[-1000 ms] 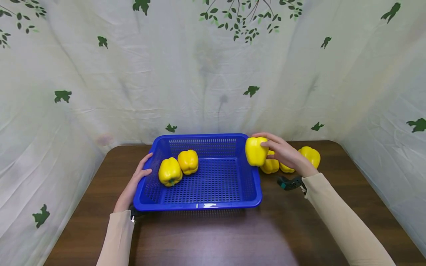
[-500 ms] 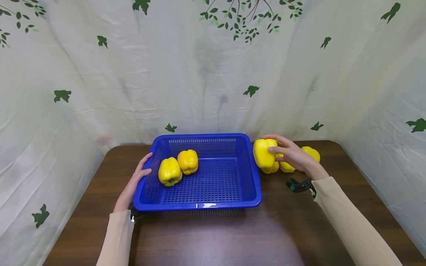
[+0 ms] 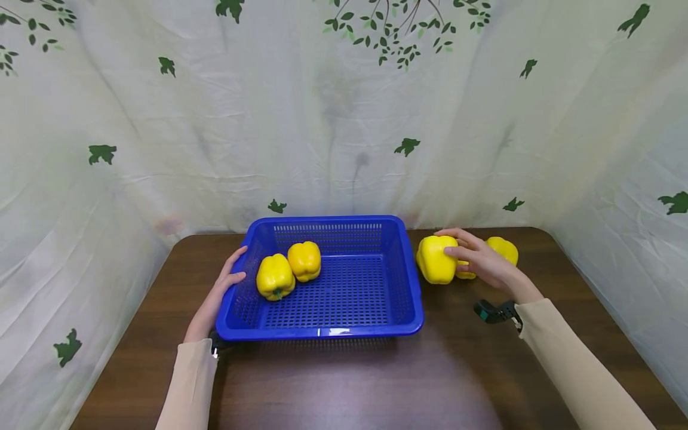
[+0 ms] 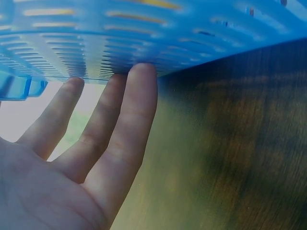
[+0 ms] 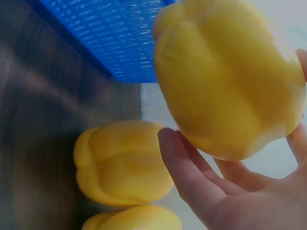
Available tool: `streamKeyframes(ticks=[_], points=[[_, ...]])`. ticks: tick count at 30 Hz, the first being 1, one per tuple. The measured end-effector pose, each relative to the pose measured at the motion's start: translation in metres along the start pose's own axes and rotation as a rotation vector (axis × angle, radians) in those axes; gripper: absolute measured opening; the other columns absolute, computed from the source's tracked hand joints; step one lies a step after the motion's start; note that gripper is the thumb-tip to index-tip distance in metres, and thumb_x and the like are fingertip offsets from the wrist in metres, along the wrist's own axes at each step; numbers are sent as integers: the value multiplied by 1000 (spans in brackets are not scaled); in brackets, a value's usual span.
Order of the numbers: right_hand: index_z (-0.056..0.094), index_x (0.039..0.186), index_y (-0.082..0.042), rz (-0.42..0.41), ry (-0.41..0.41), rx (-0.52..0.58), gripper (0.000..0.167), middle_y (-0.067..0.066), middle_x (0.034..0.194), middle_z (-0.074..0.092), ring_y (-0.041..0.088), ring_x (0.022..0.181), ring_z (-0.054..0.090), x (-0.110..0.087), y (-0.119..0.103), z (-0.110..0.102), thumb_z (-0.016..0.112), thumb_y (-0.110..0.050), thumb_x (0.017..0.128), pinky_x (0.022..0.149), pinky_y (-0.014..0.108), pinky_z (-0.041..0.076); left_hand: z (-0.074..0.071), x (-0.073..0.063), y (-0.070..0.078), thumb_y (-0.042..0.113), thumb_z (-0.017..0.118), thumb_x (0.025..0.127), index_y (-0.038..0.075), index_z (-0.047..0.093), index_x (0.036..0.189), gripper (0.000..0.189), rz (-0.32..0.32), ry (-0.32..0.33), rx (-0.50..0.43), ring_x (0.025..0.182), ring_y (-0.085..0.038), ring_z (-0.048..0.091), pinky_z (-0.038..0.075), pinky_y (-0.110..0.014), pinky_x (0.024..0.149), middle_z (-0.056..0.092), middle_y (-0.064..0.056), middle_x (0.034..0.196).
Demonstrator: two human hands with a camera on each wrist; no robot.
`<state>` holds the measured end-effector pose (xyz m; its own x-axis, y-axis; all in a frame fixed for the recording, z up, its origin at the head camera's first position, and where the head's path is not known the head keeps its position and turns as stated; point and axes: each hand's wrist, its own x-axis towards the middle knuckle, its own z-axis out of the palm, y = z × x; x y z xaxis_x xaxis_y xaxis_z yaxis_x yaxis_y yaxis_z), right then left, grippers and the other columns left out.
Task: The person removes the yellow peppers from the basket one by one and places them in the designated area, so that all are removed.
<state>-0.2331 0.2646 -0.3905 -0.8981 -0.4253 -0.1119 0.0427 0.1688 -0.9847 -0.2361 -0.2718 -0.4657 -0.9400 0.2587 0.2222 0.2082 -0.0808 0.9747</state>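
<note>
Between the fingers and thumb of my right hand [image 3: 481, 260] is a yellow bell pepper [image 3: 437, 261], just right of the blue basket [image 3: 400, 331]. The right wrist view shows that bell pepper [image 5: 230, 79] raised above another one [image 5: 125, 165] on the table. Further yellow bell peppers [image 3: 503, 249] sit behind and beside my right hand, partly hidden by it. My left hand [image 3: 215, 292] rests against the basket's left side, its straight fingers [image 4: 139, 105] touching the slotted wall. Two bell peppers [image 3: 276, 278] lie inside the basket towards its left.
The brown wooden table [image 3: 344, 388] extends in front of the basket. A pale cloth [image 3: 322, 119] printed with leaves hangs behind the table and along both sides. A dark strap with a small camera [image 3: 494, 312] is on my right wrist.
My right hand has moved right and slightly down with the bell pepper, from the basket's right rim to beside the basket. My left hand and the basket have stayed put.
</note>
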Motion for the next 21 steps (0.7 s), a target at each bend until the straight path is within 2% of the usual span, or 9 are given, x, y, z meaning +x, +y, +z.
streamKeyframes(ticks=[4, 9, 16, 21], points=[[40, 138, -13, -17, -13, -16, 40, 18, 134, 39, 27, 107, 51, -5, 8, -1, 50, -19, 99, 90, 48, 43, 1, -1, 1, 2, 32, 95, 32, 38, 145, 58, -32, 10, 7, 114, -4, 41, 34, -17, 92, 29, 5, 135], [37, 139, -9, -26, -27, -22, 42, 19, 139, 34, 24, 109, 51, -11, 17, -1, 48, -18, 100, 91, 46, 43, 2, -3, 2, 4, 31, 97, 33, 36, 146, 57, -57, 8, 3, 115, -4, 40, 35, -17, 92, 28, 2, 136], [36, 141, -9, 30, -14, -39, 45, 18, 146, 22, 25, 113, 47, -22, 32, -3, 50, -21, 100, 93, 40, 42, 2, -4, 2, 5, 30, 97, 33, 35, 147, 57, -73, 11, -3, 116, -6, 40, 35, -18, 92, 26, 0, 138], [34, 141, -7, 47, -35, -18, 44, 19, 143, 23, 25, 112, 47, -30, 41, -4, 48, -19, 101, 93, 41, 41, 3, -4, 2, 5, 30, 97, 33, 35, 147, 57, -75, 14, -8, 116, -6, 39, 35, -18, 92, 25, 0, 138]])
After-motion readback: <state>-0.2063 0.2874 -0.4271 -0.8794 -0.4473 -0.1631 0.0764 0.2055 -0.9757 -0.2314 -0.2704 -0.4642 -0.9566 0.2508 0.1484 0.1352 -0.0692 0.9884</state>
